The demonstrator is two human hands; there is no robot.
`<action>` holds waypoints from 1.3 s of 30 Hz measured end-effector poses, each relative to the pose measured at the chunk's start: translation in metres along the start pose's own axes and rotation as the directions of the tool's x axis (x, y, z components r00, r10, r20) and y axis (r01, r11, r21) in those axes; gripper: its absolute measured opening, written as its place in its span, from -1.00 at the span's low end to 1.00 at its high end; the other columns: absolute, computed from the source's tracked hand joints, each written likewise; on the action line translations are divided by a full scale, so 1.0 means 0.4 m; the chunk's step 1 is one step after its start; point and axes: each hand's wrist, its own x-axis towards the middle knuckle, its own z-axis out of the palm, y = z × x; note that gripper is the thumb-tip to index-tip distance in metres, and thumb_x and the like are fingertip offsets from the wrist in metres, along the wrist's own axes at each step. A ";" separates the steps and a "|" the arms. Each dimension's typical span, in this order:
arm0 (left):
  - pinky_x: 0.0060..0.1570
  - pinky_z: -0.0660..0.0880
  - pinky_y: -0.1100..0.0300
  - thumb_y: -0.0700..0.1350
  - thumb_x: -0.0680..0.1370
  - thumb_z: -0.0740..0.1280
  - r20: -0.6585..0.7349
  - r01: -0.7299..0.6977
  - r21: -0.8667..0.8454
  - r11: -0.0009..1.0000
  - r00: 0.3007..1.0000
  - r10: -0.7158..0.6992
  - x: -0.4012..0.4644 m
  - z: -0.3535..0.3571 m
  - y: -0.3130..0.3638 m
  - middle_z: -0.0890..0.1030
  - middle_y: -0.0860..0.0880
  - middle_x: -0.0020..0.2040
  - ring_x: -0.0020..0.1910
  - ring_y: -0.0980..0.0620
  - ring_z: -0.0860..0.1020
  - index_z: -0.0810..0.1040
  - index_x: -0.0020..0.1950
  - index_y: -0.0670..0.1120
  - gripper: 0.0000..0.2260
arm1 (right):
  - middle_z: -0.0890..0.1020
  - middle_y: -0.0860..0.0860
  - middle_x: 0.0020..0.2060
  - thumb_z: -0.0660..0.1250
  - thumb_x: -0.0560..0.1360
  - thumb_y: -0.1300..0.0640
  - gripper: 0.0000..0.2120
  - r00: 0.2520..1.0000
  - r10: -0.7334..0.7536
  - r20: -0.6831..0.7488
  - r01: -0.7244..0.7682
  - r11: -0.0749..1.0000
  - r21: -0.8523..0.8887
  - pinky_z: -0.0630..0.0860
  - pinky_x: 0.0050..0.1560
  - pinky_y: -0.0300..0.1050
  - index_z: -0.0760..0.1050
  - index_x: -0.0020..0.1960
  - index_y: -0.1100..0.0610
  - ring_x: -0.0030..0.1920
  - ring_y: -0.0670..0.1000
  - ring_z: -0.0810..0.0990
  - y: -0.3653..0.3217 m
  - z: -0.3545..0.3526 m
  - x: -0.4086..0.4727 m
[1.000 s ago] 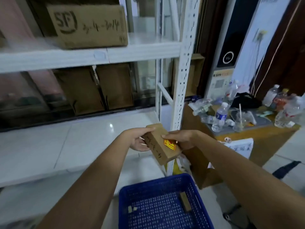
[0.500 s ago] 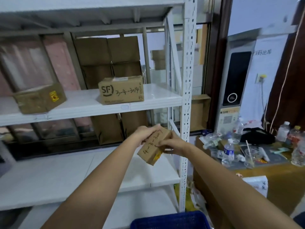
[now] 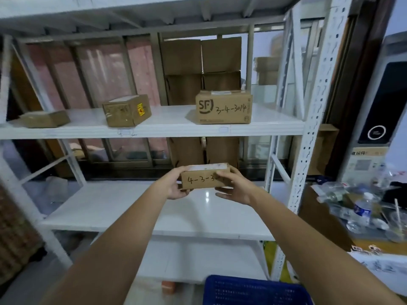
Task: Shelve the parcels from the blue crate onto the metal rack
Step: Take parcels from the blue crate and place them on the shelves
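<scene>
A small brown cardboard parcel [image 3: 201, 178] with "4-3-3" handwritten on its front is held level between my left hand [image 3: 176, 186] and my right hand [image 3: 233, 187]. It hovers just above the middle shelf [image 3: 132, 208] of the white metal rack [image 3: 308, 137]. The shelf above carries three parcels: an SF box marked "3-4-3014" [image 3: 223, 107], a box with a yellow sticker [image 3: 126, 110] and a flat box [image 3: 45, 118]. The blue crate [image 3: 253, 290] shows only its far rim at the bottom edge.
The rack's perforated right post stands close to my right arm. Stacked cardboard boxes [image 3: 201, 69] sit behind the rack. To the right a wooden table [image 3: 326, 219] holds water bottles [image 3: 362, 208] and clutter. A dark wall panel [image 3: 381, 102] stands beyond it.
My hands raised the parcel from above the crate toward the rack and turned it level, its handwritten side now facing me. My view tilted up, so the crate dropped to the bottom edge.
</scene>
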 end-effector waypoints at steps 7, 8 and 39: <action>-0.18 0.59 0.12 0.00 0.47 0.44 -0.080 -0.118 0.090 0.989 0.989 0.126 0.010 -0.400 0.071 0.63 -0.13 -0.02 -0.04 -0.06 0.61 0.55 0.10 -0.10 -0.71 | 0.62 0.19 0.18 0.47 0.45 0.20 -0.55 0.983 -0.061 -0.171 0.051 0.997 -0.064 0.61 0.02 0.04 0.46 0.31 0.17 0.00 0.08 0.63 0.100 0.363 0.166; -0.16 0.61 0.11 0.00 0.47 0.44 -0.088 -0.123 0.111 0.986 0.987 0.133 0.013 -0.462 0.081 0.64 -0.13 -0.01 -0.02 -0.07 0.62 0.54 0.10 -0.09 -0.72 | 0.60 0.21 0.20 0.49 0.44 0.22 -0.52 0.980 -0.058 -0.190 0.048 0.997 -0.057 0.60 0.07 0.08 0.45 0.31 0.20 0.04 0.11 0.63 0.120 0.416 0.195; 0.20 0.45 0.01 -0.09 0.58 0.22 -0.292 0.140 0.365 0.920 0.956 -0.030 0.755 -0.960 -0.179 0.64 -0.18 0.12 0.09 -0.15 0.57 0.60 -0.06 -0.11 -0.81 | 0.66 0.05 0.10 0.54 0.35 0.14 -0.52 0.828 0.143 -0.542 -0.345 0.892 -0.291 0.55 0.08 -0.06 0.53 0.24 0.14 0.09 0.09 0.61 0.740 0.458 0.926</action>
